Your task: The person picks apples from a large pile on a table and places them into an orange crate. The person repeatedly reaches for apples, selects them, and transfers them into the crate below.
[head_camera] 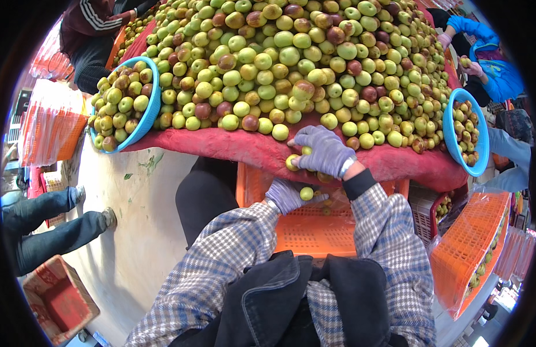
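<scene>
A large heap of green and reddish-brown jujubes [268,78] lies before me on a red cloth [216,141]. At its near edge, my right hand [323,149], in a lilac fingerless glove, curls around a few jujubes [291,162]. Below it, my left hand [288,196], gloved alike, is held low with fingers stretched to the right. One green jujube [306,193] shows against those fingers; whether it rests there or is dropping is unclear. Under both hands stands an orange plastic crate [315,236] with a clear plastic liner, partly hidden by my arms.
Blue baskets of jujubes stand left [153,104] and right [482,130] of the heap. A lined orange crate [467,243] holds jujubes at right. Crates [62,134] are stacked at left, near a person's legs [55,230]. Other people sit at the heap's far sides.
</scene>
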`<state>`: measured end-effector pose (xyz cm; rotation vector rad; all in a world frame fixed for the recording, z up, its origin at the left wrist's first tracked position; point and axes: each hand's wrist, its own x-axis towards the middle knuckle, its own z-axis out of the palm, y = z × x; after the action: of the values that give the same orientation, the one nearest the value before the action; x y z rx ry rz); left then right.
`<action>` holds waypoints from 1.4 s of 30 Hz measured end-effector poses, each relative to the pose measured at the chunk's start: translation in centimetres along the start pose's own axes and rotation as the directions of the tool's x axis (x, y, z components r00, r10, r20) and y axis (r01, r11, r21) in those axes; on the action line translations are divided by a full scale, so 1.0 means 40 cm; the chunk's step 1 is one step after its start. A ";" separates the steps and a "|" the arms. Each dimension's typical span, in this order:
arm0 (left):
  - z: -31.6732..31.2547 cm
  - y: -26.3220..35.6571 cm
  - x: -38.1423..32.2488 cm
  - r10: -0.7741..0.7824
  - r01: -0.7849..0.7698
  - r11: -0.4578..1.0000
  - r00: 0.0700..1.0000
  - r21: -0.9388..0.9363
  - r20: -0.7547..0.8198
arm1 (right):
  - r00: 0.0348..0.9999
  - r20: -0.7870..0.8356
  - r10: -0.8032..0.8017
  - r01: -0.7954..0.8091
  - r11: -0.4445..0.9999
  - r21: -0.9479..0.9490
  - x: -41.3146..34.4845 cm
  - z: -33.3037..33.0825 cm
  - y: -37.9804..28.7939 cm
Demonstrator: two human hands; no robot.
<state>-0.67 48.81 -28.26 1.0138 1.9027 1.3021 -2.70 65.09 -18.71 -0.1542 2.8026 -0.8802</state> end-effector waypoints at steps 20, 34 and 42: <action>0.082 -0.105 -0.070 -0.182 0.163 0.725 0.982 -0.669 0.042 | 0.848 -0.520 0.105 -0.148 0.988 -0.041 -0.302 0.360 -0.057; 0.109 -0.192 -0.067 -0.654 0.490 -0.344 0.487 -0.801 0.579 | 0.671 0.314 0.672 -0.181 -0.263 0.948 -0.359 0.574 0.182; 0.136 -0.255 -0.056 -0.915 0.773 0.114 0.327 -0.624 0.238 | 0.549 0.596 0.586 0.107 -0.757 0.645 -0.389 0.502 0.189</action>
<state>2.39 47.21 -39.53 -0.6659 1.4436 1.1161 16.59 62.62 -36.72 1.6793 0.1892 -2.6437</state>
